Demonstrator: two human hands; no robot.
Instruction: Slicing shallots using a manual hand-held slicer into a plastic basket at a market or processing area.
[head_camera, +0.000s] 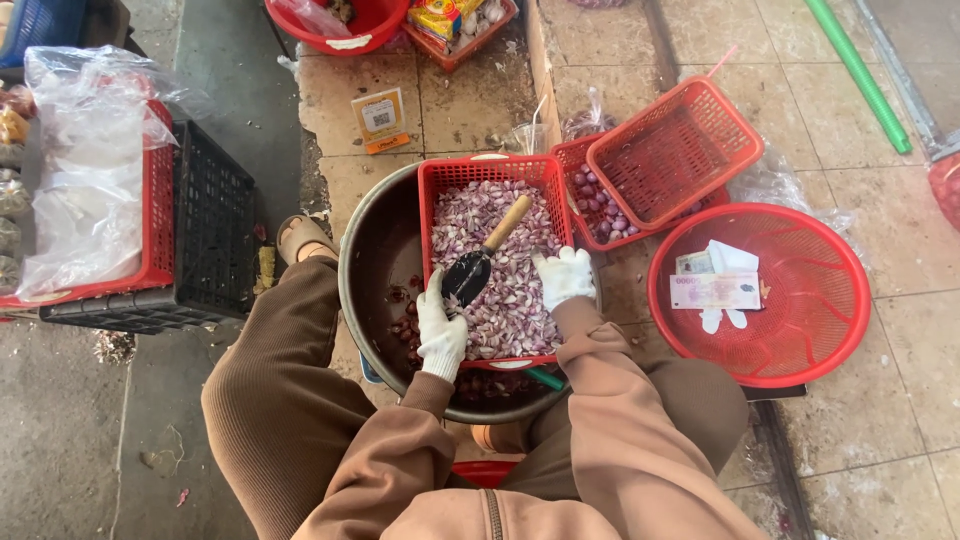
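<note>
A red rectangular basket (436, 200) full of pale purple shallot peelings (520, 300) sits in a large dark metal basin (365, 270). My left hand (440, 328), in a white glove, rests on the basket's near left edge by the black blade of a small wooden-handled trowel (485, 255) lying on the peelings. Whether it grips the blade I cannot tell. My right hand (565, 276), also gloved, lies on the peelings at the basket's right side, fingers together. Dark red skins (405, 325) lie in the basin.
Two stacked red baskets (670, 150) with purple shallots stand at the right. A round red basket (810, 330) holds banknotes and a white glove. A black crate (210, 230) and a red crate with plastic bags stand left. A green pole (860, 75) lies far right.
</note>
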